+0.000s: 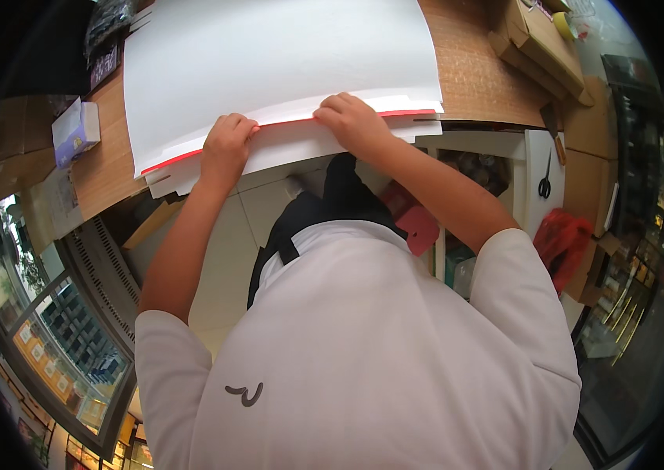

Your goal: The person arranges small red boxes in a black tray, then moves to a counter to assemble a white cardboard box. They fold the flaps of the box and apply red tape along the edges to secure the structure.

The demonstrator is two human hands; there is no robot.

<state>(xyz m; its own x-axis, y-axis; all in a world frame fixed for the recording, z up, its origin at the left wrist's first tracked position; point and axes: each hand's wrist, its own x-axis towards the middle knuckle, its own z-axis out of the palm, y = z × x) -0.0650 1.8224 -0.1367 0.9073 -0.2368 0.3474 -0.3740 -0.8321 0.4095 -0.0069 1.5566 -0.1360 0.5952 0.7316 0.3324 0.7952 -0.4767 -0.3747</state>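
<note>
A large flat white cardboard sheet with a red-edged fold lies on the wooden table, its near edge hanging past the table's front. My left hand grips that near edge on the left, fingers curled over the red line. My right hand presses and pinches the same edge further right. Under the top sheet more white flaps stick out toward me. My white shirt and dark apron fill the lower middle of the view.
Brown cardboard boxes sit at the table's far right. A small pale box lies at the left edge. Scissors hang on a white shelf unit under the table, a red bag beside it.
</note>
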